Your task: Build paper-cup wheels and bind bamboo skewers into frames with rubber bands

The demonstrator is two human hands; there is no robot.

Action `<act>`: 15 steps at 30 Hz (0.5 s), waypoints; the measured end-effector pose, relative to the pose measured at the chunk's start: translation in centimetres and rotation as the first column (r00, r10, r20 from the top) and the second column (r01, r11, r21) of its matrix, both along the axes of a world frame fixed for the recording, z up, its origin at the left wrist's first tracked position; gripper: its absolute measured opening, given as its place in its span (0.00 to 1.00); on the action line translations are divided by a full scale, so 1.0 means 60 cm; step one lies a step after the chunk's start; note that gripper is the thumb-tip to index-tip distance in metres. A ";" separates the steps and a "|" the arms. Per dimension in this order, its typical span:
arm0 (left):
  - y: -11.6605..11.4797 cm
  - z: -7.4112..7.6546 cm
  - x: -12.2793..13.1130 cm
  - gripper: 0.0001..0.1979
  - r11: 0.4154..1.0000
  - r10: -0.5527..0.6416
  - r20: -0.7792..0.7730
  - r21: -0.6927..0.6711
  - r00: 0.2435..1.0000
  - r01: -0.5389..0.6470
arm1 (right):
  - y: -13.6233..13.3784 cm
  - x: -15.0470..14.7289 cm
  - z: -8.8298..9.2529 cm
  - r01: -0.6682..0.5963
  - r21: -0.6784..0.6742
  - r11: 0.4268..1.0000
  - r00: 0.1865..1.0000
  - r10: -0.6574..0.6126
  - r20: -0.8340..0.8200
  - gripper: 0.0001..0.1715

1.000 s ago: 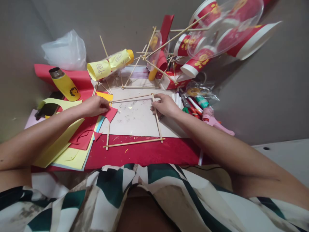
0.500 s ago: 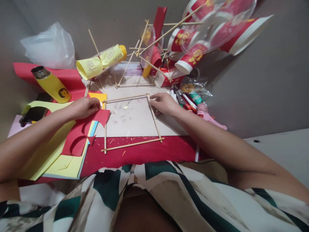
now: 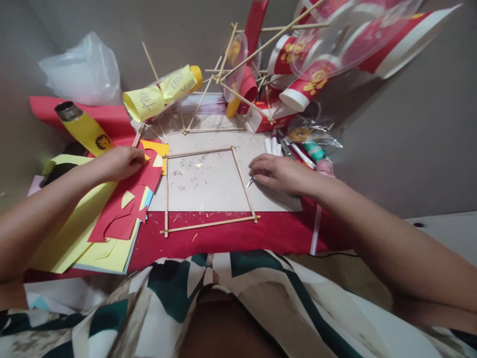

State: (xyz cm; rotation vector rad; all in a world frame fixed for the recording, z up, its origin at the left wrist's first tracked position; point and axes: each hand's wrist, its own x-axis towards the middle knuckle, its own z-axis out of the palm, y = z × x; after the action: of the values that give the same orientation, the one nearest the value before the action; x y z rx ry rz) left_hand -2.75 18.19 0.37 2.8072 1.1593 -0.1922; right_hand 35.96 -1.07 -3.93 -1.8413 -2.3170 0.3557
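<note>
A four-sided frame of thin wooden sticks [image 3: 210, 223] lies across the white board [image 3: 208, 189] and the red cloth [image 3: 219, 238]. My left hand [image 3: 124, 161] rests over cut red paper [image 3: 121, 223], left of the frame. Its fingers are curled together, a bit of orange paper showing at the tips; what they grip is hidden. My right hand [image 3: 278, 171] is right of the frame, fingers closed around a slim tool with a pointed metal tip [image 3: 250, 182]. Yellow paper scraps [image 3: 127, 199] lie on the red paper.
A stick structure [image 3: 248, 57] with red paper cups [image 3: 313, 82] stands at the back. Behind my left hand are a yellow bottle [image 3: 87, 132], a paper-wrapped roll [image 3: 143, 103] and a plastic bag [image 3: 84, 69]. Markers [image 3: 274, 145] lie beyond my right hand.
My left hand has moved left, away from the frame's corner. My right hand has moved right off the stick and a metal tip now shows at its fingers. Yellow scraps appear on the red paper.
</note>
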 end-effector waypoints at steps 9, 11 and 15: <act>-0.048 -0.011 0.060 0.16 0.988 0.029 0.135 0.146 0.990 -0.049 | 0.021 -0.035 0.020 0.193 0.039 0.980 0.974 -0.196 0.114 0.17; -0.043 -0.015 0.077 0.17 0.979 0.066 0.129 0.181 0.989 -0.089 | 0.036 -0.050 0.028 0.289 0.070 0.955 0.952 -0.295 0.086 0.18; -0.030 -0.017 0.105 0.20 0.973 0.128 0.107 0.181 0.986 -0.146 | 0.079 -0.071 0.031 0.397 0.105 0.912 0.914 -0.404 0.046 0.24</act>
State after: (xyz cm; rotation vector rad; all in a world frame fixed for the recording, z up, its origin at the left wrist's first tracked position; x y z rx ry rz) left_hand 3.53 16.41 -0.64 2.8412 1.4112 0.0644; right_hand 31.70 3.65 -2.08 -2.2411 -1.8831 0.1268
